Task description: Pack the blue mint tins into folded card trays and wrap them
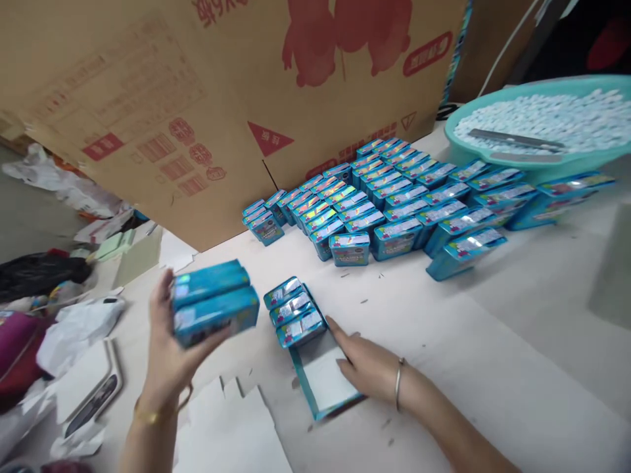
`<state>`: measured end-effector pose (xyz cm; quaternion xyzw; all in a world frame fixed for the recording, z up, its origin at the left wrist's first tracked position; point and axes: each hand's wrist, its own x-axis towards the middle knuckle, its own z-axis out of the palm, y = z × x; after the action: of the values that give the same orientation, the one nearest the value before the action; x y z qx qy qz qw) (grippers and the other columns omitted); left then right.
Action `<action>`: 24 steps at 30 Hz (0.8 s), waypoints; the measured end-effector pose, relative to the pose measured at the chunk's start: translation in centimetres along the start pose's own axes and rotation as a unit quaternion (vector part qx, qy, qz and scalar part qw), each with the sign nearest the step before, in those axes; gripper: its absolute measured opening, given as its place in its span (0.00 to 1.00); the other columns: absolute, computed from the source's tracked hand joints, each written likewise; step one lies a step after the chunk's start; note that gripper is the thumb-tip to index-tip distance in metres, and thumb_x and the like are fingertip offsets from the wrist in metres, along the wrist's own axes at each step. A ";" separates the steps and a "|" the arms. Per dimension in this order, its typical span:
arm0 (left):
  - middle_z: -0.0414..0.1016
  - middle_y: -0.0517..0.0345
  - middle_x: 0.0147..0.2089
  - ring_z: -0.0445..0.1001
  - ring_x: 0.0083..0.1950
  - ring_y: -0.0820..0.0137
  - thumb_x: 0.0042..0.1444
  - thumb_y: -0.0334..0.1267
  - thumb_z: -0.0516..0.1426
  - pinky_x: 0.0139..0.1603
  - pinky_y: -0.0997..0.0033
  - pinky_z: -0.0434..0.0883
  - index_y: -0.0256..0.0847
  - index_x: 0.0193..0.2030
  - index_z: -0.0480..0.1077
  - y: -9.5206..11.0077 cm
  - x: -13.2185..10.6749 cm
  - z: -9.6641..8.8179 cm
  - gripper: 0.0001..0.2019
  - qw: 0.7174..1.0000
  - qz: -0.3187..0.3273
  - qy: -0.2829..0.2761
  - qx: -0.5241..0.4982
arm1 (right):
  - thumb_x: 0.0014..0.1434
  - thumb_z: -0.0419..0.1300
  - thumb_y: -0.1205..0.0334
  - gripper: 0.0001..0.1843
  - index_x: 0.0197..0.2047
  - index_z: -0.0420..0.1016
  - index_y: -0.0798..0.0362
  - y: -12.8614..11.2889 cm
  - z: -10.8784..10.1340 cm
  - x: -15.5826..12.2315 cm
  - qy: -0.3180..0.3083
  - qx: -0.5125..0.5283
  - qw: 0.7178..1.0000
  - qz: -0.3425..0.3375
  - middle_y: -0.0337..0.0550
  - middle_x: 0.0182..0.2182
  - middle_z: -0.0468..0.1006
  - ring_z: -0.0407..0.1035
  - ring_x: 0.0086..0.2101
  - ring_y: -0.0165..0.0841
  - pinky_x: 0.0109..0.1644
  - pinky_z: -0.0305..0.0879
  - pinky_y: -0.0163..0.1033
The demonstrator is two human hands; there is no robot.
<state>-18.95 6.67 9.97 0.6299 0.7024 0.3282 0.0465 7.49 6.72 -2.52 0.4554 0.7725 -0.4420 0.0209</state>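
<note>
Two glossy blue packs [217,307] are lying side by side in your raised left hand [170,341], thumb and fingers wrapping them snugly above the worktop [419,335]. Your right hand [367,364] is covering the open tray's [325,378] right edge, how tightly I cannot tell; three silver-topped packs [292,312] are filling its far end.

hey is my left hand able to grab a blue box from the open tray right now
Probably not without letting go first: your left hand already holds two blue boxes, though nothing covers the three boxes in the tray.
</note>
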 end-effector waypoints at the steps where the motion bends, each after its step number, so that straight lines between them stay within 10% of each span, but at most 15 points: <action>1: 0.49 0.61 0.67 0.54 0.64 0.47 0.34 0.51 0.65 0.63 0.40 0.57 0.59 0.65 0.46 0.6 -2.4 -1.4 0.50 1.000 -0.019 -0.001 -0.018 | 0.60 0.47 0.64 0.39 0.69 0.30 0.59 0.1 -0.1 0.0 0.002 0.007 1.000 -0.007 0.60 0.43 0.73 0.71 0.39 0.42 0.39 0.60 0.40; 4: 0.50 0.62 0.66 0.55 0.63 0.44 0.32 0.54 0.65 0.61 0.35 0.58 0.64 0.64 0.45 2.2 -8.7 -2.7 0.51 0.996 -0.049 -0.036 -0.065 | 0.58 0.49 0.64 0.40 0.69 0.32 0.59 0.4 -0.3 -0.2 0.004 0.034 0.999 -0.035 0.58 0.43 0.74 0.70 0.41 0.41 0.41 0.60 0.40; 8: 0.52 0.52 0.63 0.59 0.62 0.49 0.37 0.51 0.64 0.58 0.42 0.64 0.56 0.65 0.45 4.0 -12.4 0.6 0.48 0.990 0.015 -0.125 -0.060 | 0.54 0.51 0.67 0.42 0.68 0.37 0.60 0.9 0.6 -1.3 0.051 0.044 0.995 -0.071 0.56 0.47 0.73 0.69 0.43 0.40 0.44 0.59 0.40; 13: 0.52 0.45 0.61 0.55 0.63 0.52 0.41 0.43 0.64 0.61 0.47 0.60 0.46 0.65 0.48 6.1 -10.6 4.0 0.45 0.977 0.128 -0.168 0.043 | 0.58 0.48 0.65 0.34 0.67 0.45 0.58 1.4 2.0 -2.5 0.109 0.074 0.985 -0.110 0.54 0.50 0.73 0.68 0.46 0.39 0.47 0.59 0.40; 24: 0.51 0.42 0.63 0.54 0.63 0.48 0.41 0.45 0.63 0.47 0.52 0.72 0.49 0.67 0.45 9.3 -8.4 4.4 0.47 0.928 0.135 -0.269 0.218 | 0.56 0.52 0.67 0.41 0.68 0.37 0.56 2.4 1.4 -3.0 0.091 0.140 0.966 -0.197 0.53 0.54 0.68 0.66 0.48 0.39 0.49 0.60 0.41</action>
<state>-7.20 0.61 8.47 0.7779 0.6262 -0.0116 0.0508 10.45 4.12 -3.67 0.3311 0.7762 -0.4975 -0.2009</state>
